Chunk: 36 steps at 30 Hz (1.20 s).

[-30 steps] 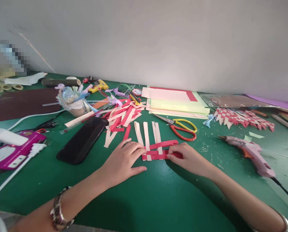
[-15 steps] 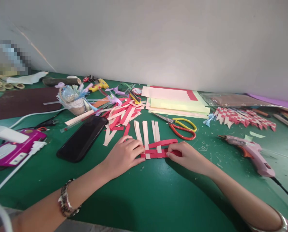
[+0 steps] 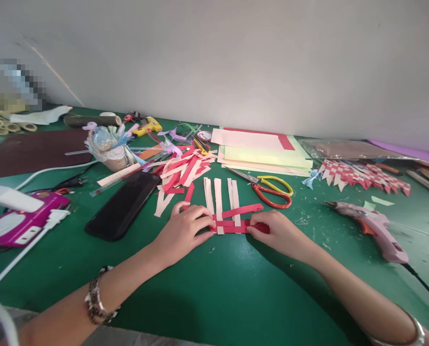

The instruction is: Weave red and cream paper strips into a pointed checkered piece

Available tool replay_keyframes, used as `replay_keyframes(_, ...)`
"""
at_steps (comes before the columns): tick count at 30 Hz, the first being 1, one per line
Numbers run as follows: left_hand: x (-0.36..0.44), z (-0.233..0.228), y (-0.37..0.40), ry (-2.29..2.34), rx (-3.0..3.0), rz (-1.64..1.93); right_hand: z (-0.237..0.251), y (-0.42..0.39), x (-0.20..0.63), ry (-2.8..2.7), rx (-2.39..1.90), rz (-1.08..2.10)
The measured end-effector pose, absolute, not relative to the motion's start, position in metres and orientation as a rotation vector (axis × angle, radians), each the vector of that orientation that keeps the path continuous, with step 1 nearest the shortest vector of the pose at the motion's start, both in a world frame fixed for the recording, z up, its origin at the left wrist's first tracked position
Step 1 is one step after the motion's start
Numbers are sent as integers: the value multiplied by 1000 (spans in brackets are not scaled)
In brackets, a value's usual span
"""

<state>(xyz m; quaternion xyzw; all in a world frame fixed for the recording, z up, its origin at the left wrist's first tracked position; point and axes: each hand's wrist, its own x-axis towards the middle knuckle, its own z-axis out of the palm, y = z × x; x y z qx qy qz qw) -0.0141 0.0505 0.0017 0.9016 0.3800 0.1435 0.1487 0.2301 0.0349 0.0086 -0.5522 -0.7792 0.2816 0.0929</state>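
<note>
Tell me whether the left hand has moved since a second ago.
Yes, slightly. The left hand has slid away from the person, toward the strip pile, judged against the phone; it now presses the weave's left edge.

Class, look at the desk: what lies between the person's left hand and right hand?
In the head view, the woven strips, red across cream, lie between the left hand and right hand; both touch its ends.

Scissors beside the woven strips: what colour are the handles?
One yellow, one red scissors handle, in the head view.

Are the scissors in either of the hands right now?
No, the scissors lie on the green table beyond the right hand, while both hands press on the woven paper strips.
</note>
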Motion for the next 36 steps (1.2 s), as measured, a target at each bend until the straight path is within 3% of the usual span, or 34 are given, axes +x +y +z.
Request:
replay_keyframes(6,-11,1,48,1090,2629,446,2,29,229,-2360,-1542,363)
replay_keyframes(9,-10,1,47,1056,2671,450,-2,26,226,-2280,-1582,274)
replay_keyframes(22,-9,1,47,975,2727,476,1,23,217,-2290,-1779,382)
replay_keyframes(31,-10,1,48,987,2692,447,1,30,220,-2320,-1697,358)
replay_keyframes(36,-10,1,48,953,2721,460,13,42,219,-2338,-1776,617)
